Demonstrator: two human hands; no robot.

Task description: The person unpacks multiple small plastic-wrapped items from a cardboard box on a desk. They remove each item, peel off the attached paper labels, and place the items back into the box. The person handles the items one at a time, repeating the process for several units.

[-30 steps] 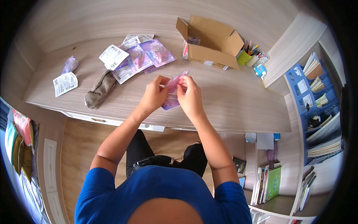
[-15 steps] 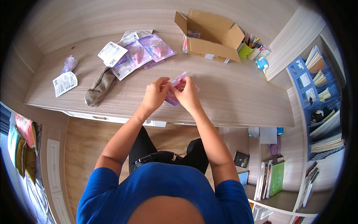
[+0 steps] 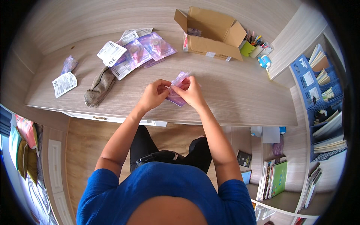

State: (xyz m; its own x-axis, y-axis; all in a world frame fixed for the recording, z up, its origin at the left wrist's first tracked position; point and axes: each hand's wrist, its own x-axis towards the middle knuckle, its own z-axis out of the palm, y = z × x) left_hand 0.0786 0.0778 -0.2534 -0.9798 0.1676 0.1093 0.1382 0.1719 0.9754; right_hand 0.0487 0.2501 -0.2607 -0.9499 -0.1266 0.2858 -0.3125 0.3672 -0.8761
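I find the left hand (image 3: 156,93) with thumb and fingers pinched on the left side of a translucent purple blister pack (image 3: 176,100); the right hand (image 3: 190,92) pinches its upper right part, the fingertips of both nearly meeting. The pack is tilted and partly covered by the fingers, above the front half of a wood-grain desk (image 3: 232,95); from my feed I cannot tell whether its lower edge touches the surface. Beyond it, to the left, I note an overlapping pile of purple blister packs (image 3: 156,45), some with white printed backs upward. A grey-brown sock (image 3: 99,89) lies just before the pile. Farther left I record a crumpled purple wrapper (image 3: 69,64) beside a white printed card (image 3: 65,84). At the rear stands a cardboard box (image 3: 210,50), flaps raised; right of it, a green pen cup (image 3: 247,49), a small blue figurine (image 3: 264,61) and blue file racks (image 3: 309,79).
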